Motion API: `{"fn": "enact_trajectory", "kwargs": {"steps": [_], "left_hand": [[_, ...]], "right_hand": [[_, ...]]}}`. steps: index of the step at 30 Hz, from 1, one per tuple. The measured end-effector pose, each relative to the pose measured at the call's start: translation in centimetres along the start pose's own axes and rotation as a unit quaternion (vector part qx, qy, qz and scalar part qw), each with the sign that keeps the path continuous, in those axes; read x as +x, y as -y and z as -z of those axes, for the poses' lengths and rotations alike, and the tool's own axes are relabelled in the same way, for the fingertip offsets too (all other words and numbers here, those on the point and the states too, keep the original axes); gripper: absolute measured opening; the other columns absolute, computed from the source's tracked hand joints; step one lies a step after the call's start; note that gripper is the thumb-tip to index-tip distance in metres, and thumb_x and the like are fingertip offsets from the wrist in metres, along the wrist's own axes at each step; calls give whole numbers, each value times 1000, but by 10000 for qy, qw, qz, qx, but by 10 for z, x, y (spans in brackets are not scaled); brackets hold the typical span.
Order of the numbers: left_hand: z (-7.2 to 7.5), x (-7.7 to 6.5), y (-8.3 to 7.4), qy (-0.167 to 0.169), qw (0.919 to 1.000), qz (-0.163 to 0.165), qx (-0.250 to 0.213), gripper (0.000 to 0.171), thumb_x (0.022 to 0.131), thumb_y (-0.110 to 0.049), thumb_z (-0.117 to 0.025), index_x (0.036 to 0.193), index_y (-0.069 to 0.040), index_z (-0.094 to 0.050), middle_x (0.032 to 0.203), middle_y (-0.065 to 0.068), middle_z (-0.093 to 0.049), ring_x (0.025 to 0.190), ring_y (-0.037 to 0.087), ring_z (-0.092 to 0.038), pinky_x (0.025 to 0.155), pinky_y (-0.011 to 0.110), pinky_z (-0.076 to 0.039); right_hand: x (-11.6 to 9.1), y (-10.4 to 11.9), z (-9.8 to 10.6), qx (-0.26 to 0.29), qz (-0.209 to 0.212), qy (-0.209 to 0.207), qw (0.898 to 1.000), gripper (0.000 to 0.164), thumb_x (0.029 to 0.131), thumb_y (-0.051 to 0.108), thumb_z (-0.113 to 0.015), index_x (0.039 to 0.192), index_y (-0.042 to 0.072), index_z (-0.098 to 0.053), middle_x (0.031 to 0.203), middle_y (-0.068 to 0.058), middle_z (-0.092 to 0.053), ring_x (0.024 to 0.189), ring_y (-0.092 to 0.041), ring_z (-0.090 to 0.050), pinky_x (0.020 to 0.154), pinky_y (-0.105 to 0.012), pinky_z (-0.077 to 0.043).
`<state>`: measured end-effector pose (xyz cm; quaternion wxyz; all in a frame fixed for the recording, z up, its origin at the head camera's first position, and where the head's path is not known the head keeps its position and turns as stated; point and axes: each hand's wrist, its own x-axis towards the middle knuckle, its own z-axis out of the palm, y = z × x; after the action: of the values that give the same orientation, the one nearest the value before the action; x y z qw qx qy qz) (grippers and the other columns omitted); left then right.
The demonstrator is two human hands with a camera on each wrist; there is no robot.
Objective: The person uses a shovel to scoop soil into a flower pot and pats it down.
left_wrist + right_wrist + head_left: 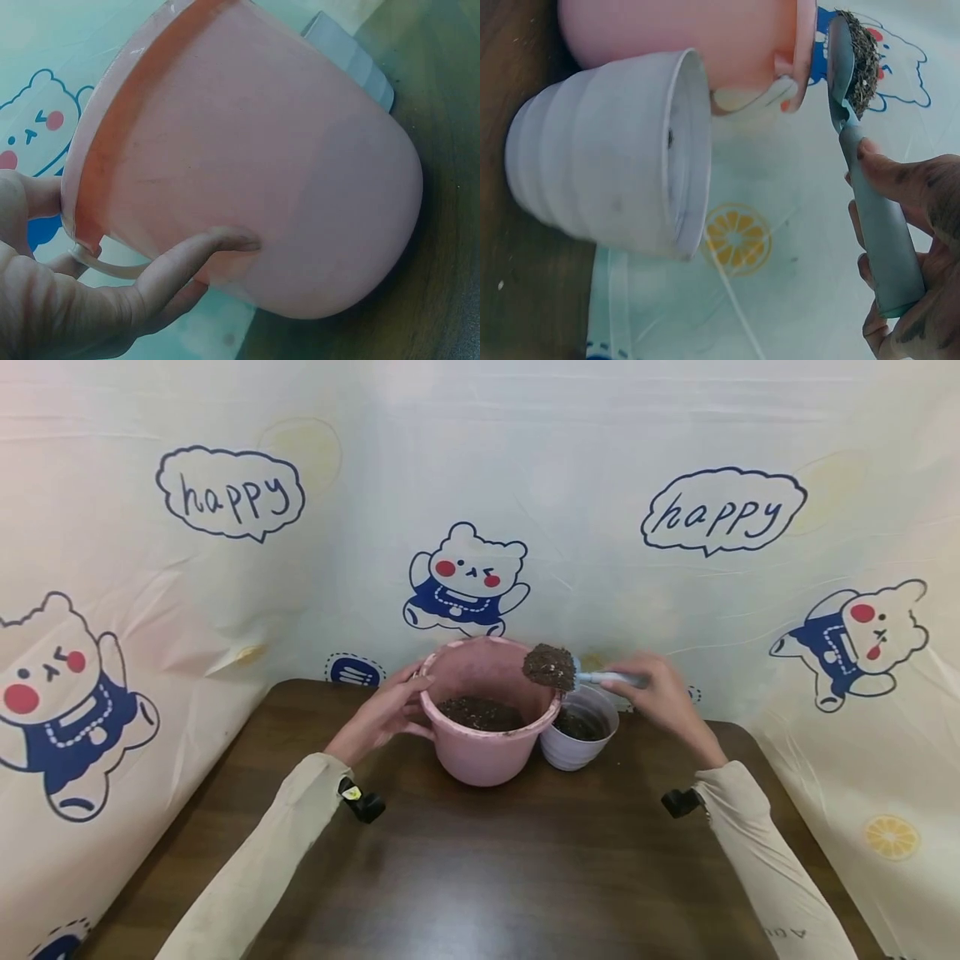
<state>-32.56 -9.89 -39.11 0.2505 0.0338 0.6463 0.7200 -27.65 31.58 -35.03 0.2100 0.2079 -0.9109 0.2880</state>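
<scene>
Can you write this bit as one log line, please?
left grip: holds pink bucket by rim; right grip: holds blue trowel heaped with soil; trowel: raised near rim; white flowerpot: beside bucket, soil inside; bucket: soil inside

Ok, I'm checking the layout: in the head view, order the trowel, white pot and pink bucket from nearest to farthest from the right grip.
1. Trowel: in the right grip.
2. White pot: to its left.
3. Pink bucket: farther left.

Bucket (483, 760) left of pot (572, 753)
</scene>
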Motion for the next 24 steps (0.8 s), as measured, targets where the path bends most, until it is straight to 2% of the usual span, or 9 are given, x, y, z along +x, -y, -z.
{"fn": "enact_trajectory", "kwargs": {"steps": [6,11,14,19,24], "left_hand": [[-1,0,-1,-70,10000,44,26,71,109,-32,-52,170,-30,-14,171,20,-22,150,50,-35,99,75,-50],[-1,1,-1,-43,10000,21,41,71,110,-30,-50,170,-28,-11,172,21,-19,151,51,-32,98,74,-50],[-1,1,0,-35,10000,30,12,72,110,-30,-49,170,-27,-10,172,21,-18,152,51,-30,98,74,-50],[0,1,1,-36,10000,32,-31,72,110,-29,-49,170,-27,-9,173,20,-17,153,50,-29,99,74,-50],[0,1,0,-25,10000,10,-43,72,110,-28,-49,170,-27,-10,173,20,-18,152,50,-30,98,74,-51]], "right_hand": [[-18,-11,13,-275,139,-347,9989,15,85,3,-85,100,0,-82,94,-16,-79,88,-34,-68,75,-28,-44],[-31,-20,21,-339,290,-576,9973,16,82,-1,-86,97,0,-82,89,-15,-78,83,-33,-67,75,-23,-42],[-38,-25,25,-576,246,-680,9957,16,81,1,-87,97,1,-82,88,-15,-78,80,-32,-66,73,-26,-41],[-54,-34,26,-1279,-31,-752,9889,20,82,8,-87,99,0,-82,82,-15,-71,78,-35,-57,68,-40,-37],[-68,-37,18,-1694,-308,-976,9802,25,83,12,-87,103,-1,-81,88,-22,-70,85,-40,-51,69,-53,-29]]}}
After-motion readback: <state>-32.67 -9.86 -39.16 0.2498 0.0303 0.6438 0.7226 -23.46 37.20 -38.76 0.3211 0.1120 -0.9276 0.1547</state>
